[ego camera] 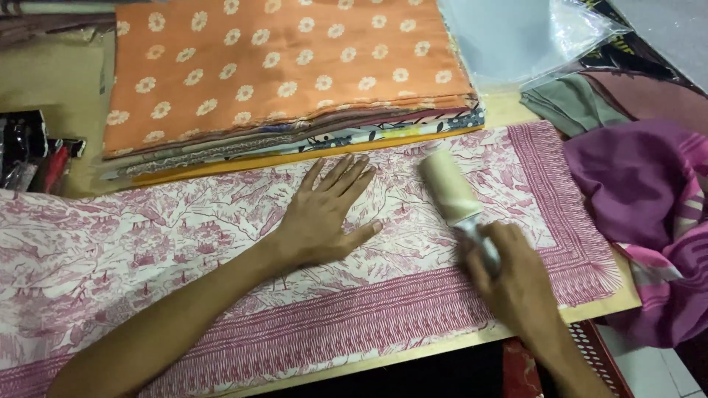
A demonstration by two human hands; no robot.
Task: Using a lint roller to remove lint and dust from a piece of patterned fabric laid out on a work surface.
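The patterned red and cream cloth (147, 258) looks matt and smooth. Above it, the stack of folded fabrics (280, 81) is matt cotton-like cloth. Right of the stack, a clear plastic bag (516, 37) is glossy. The lint roller (448, 188) looks papery.

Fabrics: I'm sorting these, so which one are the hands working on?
The cream cloth with dark-pink print, spread flat. The left hand presses it and the right hand runs a lint roller over it; the others lie stacked or bunched aside.

Warm, even light — right hand (509, 273) motion-blurred.
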